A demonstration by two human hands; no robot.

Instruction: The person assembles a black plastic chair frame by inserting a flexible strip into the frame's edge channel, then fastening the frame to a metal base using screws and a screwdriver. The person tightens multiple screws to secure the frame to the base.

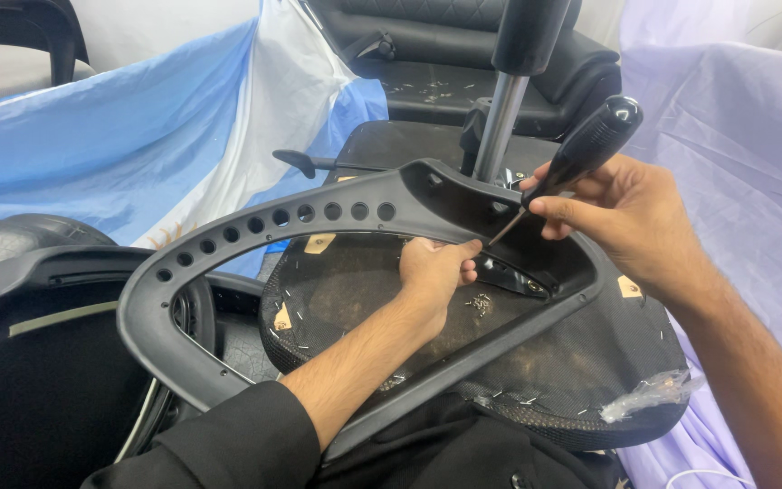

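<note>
Here my left hand has its grip closed around the inner edge of the dark plastic armrest frame, lying over the upturned seat base; beyond, my right hand pinches a black-handled screwdriver, tip at the frame's bracket; farther back rises the chrome gas cylinder.

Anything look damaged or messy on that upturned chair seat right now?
Yes. Loose staples lie scattered across the black underside fabric, and a torn scrap of clear plastic sticks out at the seat's right edge. The grey armrest frame looks intact.
</note>
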